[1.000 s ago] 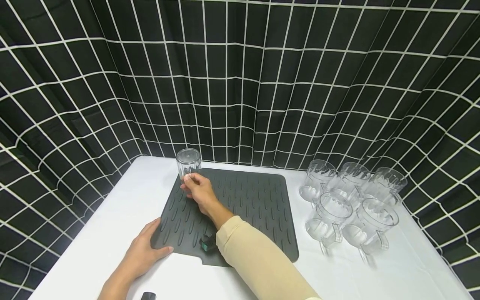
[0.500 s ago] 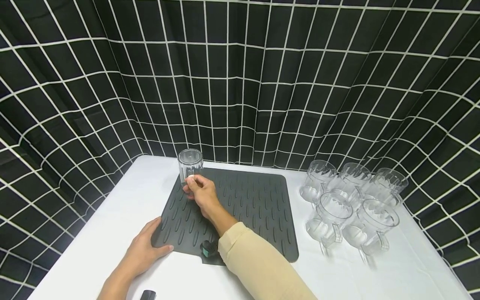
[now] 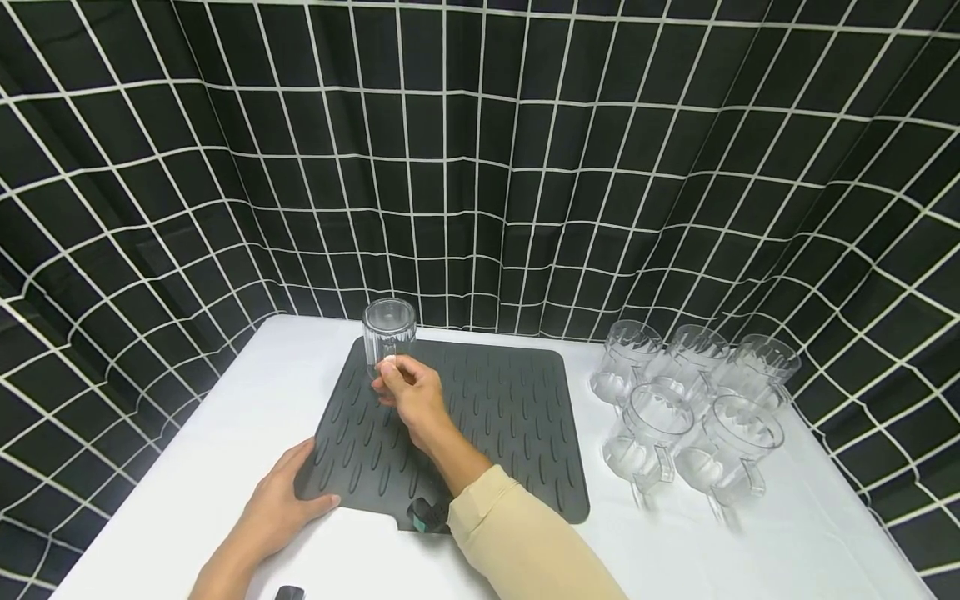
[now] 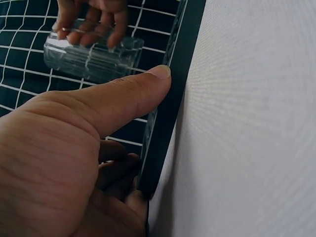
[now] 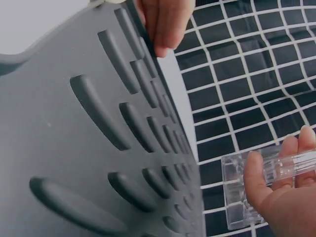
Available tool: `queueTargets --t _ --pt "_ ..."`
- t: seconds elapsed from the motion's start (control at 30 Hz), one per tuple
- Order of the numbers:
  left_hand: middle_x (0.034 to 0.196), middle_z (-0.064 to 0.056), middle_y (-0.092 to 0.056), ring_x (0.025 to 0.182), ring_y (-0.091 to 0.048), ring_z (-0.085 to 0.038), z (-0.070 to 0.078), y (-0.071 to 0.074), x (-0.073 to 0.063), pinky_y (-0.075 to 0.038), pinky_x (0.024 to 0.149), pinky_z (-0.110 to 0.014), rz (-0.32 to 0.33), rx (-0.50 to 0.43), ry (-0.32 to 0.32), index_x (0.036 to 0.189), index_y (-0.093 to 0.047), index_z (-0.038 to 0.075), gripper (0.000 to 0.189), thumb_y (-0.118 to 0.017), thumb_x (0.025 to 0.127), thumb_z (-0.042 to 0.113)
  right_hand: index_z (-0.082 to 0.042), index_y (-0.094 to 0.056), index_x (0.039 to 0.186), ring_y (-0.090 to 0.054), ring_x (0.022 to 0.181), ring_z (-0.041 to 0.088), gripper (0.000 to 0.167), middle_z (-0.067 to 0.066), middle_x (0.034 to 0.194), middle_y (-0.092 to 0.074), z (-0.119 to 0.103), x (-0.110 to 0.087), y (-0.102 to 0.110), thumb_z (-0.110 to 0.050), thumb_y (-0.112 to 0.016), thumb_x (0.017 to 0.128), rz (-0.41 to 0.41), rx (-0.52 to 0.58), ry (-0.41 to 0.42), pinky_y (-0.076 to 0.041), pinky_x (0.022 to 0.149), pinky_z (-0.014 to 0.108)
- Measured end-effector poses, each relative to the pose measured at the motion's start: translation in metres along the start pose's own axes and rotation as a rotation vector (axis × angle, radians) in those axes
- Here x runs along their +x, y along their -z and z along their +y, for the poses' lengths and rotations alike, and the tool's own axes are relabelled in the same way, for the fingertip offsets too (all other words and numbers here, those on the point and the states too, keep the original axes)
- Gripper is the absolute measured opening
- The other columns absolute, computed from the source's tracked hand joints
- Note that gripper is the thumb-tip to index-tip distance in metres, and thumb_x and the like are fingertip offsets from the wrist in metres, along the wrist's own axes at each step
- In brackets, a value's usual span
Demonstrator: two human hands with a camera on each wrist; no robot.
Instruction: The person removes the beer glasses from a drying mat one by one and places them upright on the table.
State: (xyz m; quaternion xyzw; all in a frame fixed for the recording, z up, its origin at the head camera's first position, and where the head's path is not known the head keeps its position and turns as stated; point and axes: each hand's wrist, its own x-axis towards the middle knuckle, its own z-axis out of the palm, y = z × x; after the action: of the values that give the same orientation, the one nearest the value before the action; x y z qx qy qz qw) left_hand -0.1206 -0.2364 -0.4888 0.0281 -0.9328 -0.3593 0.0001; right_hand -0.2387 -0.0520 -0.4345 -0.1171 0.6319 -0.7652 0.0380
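My right hand (image 3: 411, 392) pinches the handle of a clear ribbed mug (image 3: 389, 323), which is upside down with its base up. The mug overlaps the far left corner of a dark grey drying mat (image 3: 487, 417) in the head view. In the right wrist view, thumb and fingers close on the handle, and the mug's clear body (image 5: 233, 197) shows beyond them. My left hand (image 3: 276, 508) rests at the mat's near left corner, thumb on the front edge and fingers along the left side. The left wrist view shows that thumb (image 4: 133, 91) straight against the mat's edge (image 4: 175, 103).
Several clear mugs (image 3: 658, 412) stand rim up in two rows on the white table (image 3: 817, 517), right of the mat. A small black object (image 3: 289, 592) lies at the front edge by my left wrist. A black curtain with white grid lines (image 3: 480, 167) surrounds the table.
My right hand has drawn the mug slightly right and nearer from the mat's far left corner. The left hand keeps its place at the mat's corner; the head view has shifted a little.
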Motion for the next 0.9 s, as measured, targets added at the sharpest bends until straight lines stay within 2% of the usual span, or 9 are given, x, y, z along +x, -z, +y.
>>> queueTargets --t 0.23,0.57,0.77,0.9 --pt "0.152 -0.024 -0.026 0.137 -0.024 -0.046 -0.002 -0.001 -0.001 -0.020 0.109 -0.061 0.008 -0.002 -0.003 0.148 -0.027 -0.006 0.098 -0.081 0.074 0.031 0.001 -0.066 0.101 -0.067 0.082 0.019 0.018 0.008 0.082 -0.067 -0.013 -0.017 0.009 -0.014 -0.059 0.098 -0.023 -0.009 0.040 -0.058 0.077 0.037" --pt "0.152 -0.023 -0.027 0.136 -0.025 -0.046 0.000 0.001 0.000 -0.021 0.108 -0.062 0.030 0.000 -0.026 0.148 -0.028 -0.005 0.097 -0.081 0.075 0.031 0.010 -0.060 0.105 -0.065 0.084 0.025 0.024 0.011 0.085 -0.064 -0.031 -0.044 0.026 -0.012 -0.057 0.098 -0.055 0.022 0.115 -0.057 0.083 0.042" --pt "0.152 -0.023 -0.027 0.136 -0.025 -0.046 0.000 -0.001 0.000 -0.021 0.109 -0.061 0.022 -0.001 -0.019 0.149 -0.028 -0.004 0.097 -0.081 0.075 0.031 0.010 -0.061 0.103 -0.065 0.085 0.025 0.021 0.013 0.086 -0.064 -0.037 -0.061 0.038 -0.010 -0.056 0.099 -0.052 -0.015 0.138 -0.057 0.082 0.040" --pt "0.151 -0.024 -0.028 0.135 -0.027 -0.046 -0.001 -0.002 -0.001 -0.022 0.108 -0.061 0.045 0.015 -0.023 0.147 -0.029 -0.006 0.097 -0.082 0.074 0.029 0.009 -0.061 0.103 -0.065 0.086 0.024 0.023 0.016 0.087 -0.064 -0.040 -0.071 0.045 -0.012 -0.056 0.099 -0.063 -0.043 0.180 -0.057 0.082 0.040"
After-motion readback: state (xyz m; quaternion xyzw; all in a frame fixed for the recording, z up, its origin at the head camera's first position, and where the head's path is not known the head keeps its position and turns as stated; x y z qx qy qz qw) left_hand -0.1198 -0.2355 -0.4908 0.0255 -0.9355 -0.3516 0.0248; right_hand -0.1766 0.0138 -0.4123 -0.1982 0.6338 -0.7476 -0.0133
